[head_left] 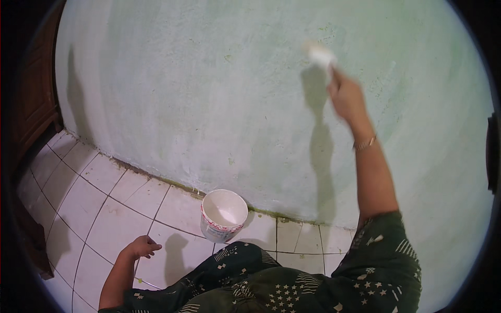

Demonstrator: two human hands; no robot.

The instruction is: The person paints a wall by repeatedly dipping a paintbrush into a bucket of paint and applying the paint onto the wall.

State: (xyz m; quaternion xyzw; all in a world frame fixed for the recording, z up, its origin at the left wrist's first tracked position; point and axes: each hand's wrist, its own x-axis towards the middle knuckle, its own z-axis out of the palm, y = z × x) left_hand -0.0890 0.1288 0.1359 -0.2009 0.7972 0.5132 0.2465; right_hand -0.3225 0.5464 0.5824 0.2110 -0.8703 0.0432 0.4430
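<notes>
Raised against the pale green wall (209, 99), my right hand (347, 98) is closed round the handle of a paintbrush (320, 53). The brush is blurred by motion, its white, wide end tilted up and to the left; I cannot tell whether its bristles touch the wall. Low on the left, my left hand (143, 247) hangs over the tiles, fingers loosely bent and partly apart, with nothing in it. Between my hands, a white bucket (223, 232) with red marks under its rim stands upright on the floor by the wall, white paint (224, 213) inside.
White floor tiles (117, 221) with dark joints meet the wall along a dirty, greenish edge. Dark wooden furniture (39, 78) stands at the far left, with another dark wooden piece (34, 235) nearer me. A dark object (492, 154) is at the right rim.
</notes>
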